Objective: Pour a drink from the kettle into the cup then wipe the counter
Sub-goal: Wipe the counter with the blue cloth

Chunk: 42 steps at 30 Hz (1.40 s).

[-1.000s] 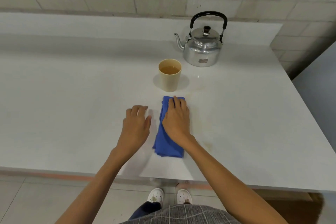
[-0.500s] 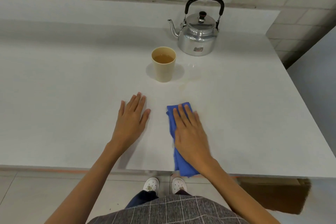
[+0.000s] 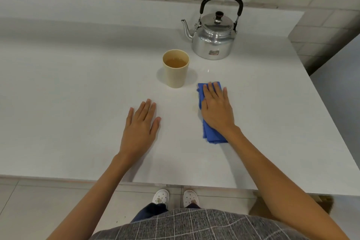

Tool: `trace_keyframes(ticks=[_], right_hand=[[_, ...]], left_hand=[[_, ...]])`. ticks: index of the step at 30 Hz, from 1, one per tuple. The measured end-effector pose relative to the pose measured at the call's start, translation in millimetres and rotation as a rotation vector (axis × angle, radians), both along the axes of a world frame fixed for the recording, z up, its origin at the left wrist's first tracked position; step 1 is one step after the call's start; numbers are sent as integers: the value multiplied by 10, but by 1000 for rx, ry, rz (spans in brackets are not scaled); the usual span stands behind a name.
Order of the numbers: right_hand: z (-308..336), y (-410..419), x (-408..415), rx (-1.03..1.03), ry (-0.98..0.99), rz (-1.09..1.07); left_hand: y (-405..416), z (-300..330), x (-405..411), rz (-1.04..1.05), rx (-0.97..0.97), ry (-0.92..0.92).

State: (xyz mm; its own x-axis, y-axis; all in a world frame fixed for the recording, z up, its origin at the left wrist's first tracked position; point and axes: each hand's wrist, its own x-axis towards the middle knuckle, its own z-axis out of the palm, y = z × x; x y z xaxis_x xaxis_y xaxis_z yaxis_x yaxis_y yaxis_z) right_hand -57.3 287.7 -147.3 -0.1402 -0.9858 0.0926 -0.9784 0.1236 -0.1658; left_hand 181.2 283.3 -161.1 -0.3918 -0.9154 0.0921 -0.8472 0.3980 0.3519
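A shiny metal kettle (image 3: pixel 213 42) with a black handle stands at the back right of the white counter (image 3: pixel 68 93), spout to the left. In front of it, to the left, a beige cup (image 3: pixel 176 71) holds brown drink. My right hand (image 3: pixel 217 110) lies flat on a folded blue cloth (image 3: pixel 212 135), pressing it onto the counter just right of the cup. Resting flat on the bare counter, fingers spread, my left hand (image 3: pixel 141 129) holds nothing. A faint brownish smear (image 3: pixel 194 108) shows left of the cloth.
A block wall rises behind a low raised ledge (image 3: pixel 97 8) at the back. The counter's front edge (image 3: pixel 136 179) runs just below my forearms, its right edge near a grey panel (image 3: pixel 341 93). Below it are tiled floor and my white shoes (image 3: pixel 160 198).
My right hand has slid the blue cloth away from me and to the right, from near the front edge up beside the cup. My left hand has stayed flat on the counter.
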Motion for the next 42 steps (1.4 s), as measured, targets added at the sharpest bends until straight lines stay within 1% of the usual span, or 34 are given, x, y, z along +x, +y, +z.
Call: trace_keyframes(ticks=[3,5,7,10,14,17,20,23,27,33,37,42], right_hand=[[-3,-51,238,-2,12,41],[-14,-13,415,16,33,119],[-29,92,587,19,50,203],[-36,351,711,15,40,248],[-20,789,548,33,1,226],[-14,1059,229,14,-12,131],[-7,1133,-113,17,-28,34],[-27,981,-328,11,1,-8],[-103,564,-559,19,18,-83],[-87,-184,-667,24,20,-76],[-81,-478,-564,47,66,-19],[-86,-306,-295,41,111,130]], left_hand=[[-4,-8,-4,4,-11,0],[-11,-15,-4,8,-7,1],[-13,-19,0,8,-4,-4],[-10,-14,2,6,-1,-6],[-10,-11,3,4,2,11],[4,-20,6,5,-24,18],[5,-26,4,1,-42,17],[-4,-31,6,0,-40,10],[-6,-39,7,1,-37,15],[6,-19,0,7,-34,23],[11,-5,-1,3,-21,27],[10,-12,0,6,-21,26]])
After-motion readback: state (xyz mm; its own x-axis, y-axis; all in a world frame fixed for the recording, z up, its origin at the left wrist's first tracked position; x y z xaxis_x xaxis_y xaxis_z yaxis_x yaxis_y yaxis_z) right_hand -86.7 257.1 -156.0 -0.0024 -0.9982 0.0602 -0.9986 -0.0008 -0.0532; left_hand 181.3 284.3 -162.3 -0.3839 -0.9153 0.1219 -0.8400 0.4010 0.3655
